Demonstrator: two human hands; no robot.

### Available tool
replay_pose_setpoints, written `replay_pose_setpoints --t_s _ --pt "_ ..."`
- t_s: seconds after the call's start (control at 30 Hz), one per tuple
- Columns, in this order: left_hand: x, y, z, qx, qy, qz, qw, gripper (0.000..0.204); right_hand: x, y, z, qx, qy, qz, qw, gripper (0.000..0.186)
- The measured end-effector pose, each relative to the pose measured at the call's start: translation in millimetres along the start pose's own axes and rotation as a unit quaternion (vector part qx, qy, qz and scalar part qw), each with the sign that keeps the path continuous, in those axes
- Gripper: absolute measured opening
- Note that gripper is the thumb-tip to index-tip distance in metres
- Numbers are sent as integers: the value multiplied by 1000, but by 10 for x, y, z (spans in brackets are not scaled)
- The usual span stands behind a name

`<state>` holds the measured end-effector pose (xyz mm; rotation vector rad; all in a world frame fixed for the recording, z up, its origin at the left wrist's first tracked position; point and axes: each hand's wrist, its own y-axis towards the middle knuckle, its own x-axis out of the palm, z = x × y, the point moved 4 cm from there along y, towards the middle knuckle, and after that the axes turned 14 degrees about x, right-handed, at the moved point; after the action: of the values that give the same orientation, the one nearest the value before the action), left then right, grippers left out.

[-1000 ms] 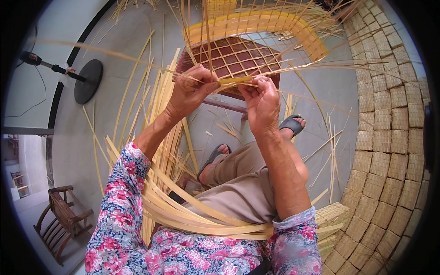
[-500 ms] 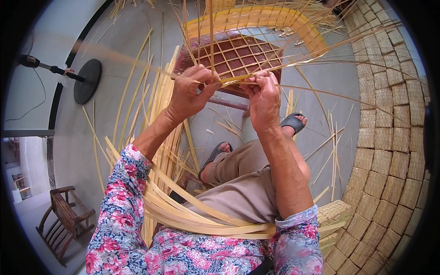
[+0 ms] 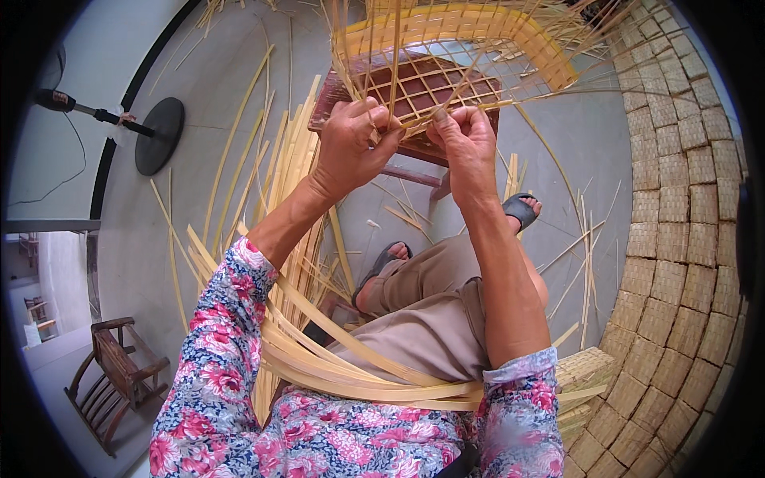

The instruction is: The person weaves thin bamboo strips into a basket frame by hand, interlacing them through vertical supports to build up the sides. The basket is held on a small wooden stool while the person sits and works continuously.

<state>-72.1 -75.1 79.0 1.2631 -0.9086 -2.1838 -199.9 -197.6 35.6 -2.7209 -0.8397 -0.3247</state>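
The left hand (image 3: pixel 355 147) and right hand (image 3: pixel 470 151) both pinch a thin strip (image 3: pixel 417 122) at the edge of the basket (image 3: pixel 559 74); pulled too sharply, it could crack or slip loose.

Pink-and-blue floral sleeves (image 3: pixel 219 334), yellow latticed basketwork (image 3: pixel 454 25), dark-red stool (image 3: pixel 422 150), taupe trousers (image 3: pixel 422 334)

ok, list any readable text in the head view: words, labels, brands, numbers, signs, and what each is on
None readable.
Woven piece, red stool, woven blocks: no lettering visible.
Sleeves: floral print only, no words.
Wooden chair: no marking visible.
Bright opening at the left edge: things inside too small and blurred to tell.
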Motion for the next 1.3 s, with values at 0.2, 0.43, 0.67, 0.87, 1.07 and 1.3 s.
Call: replay_pose_setpoints --t_s 0.2,0.43,0.67,0.87,1.07,1.3 --pt "65 58 -14 32 13 -43 998 8 -24 -41 -24 -23 -168 101 980 33" --pt "-140 -131 -517 -137 -104 -64 983 10 -131 -31 72 -9 -127 21 992 29" --pt "-530 -471 -763 -151 -73 -17 986 46 -76 -286 -227 -177 -400 119 891 24" --pt "-356 -623 -709 -235 -21 96 967 95 47 1 -79 -149 -601 131 774 22" --pt "-231 -414 -578 -277 -180 198 923 122 319 -88 -248 -190 -646 117 730 27" --pt "-352 -291 -645 -255 -203 212 921 108 519 -258 -283 -194 -665 136 708 29"
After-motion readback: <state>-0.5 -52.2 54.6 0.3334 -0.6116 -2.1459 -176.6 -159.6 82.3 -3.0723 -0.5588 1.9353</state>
